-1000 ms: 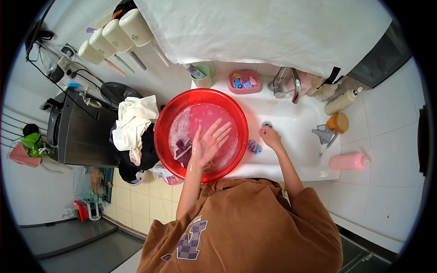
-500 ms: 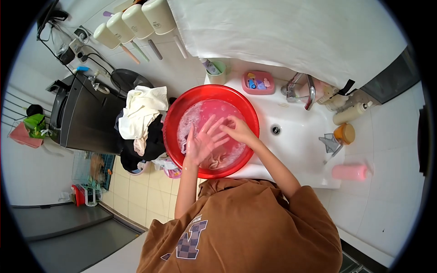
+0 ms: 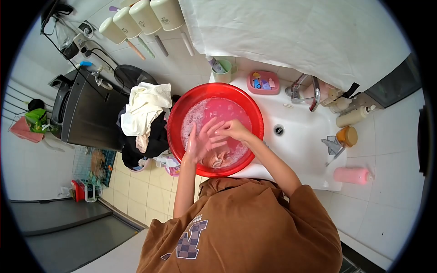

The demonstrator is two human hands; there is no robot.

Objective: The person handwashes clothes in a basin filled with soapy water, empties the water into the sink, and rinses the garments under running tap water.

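A red basin (image 3: 261, 132) holds sudsy water, with wet light-coloured cloth (image 3: 217, 159) partly sunk near its front side. Over the water, my left hand (image 3: 204, 143) is open, palm up and fingers spread, holding nothing. My right hand (image 3: 234, 130) comes in from the right, with thumb and fingertips pinched together close against the left hand's fingertips. What the pinch holds, if anything, is too small to make out. Foam (image 3: 192, 119) floats along the basin's left side.
Right of the basin lies the white sink (image 3: 302, 157) with a faucet (image 3: 315, 93). A pink soap tray (image 3: 263, 91) and a green cup (image 3: 223, 75) stand behind. Piled clothes (image 3: 143, 109) are at left. A pink bottle (image 3: 350, 175) sits at the right.
The view has shifted slightly, moving the surroundings a little to the right. My right hand's fingers have drawn closer together, nearer my left fingertips. More of the cloth shows in the water.
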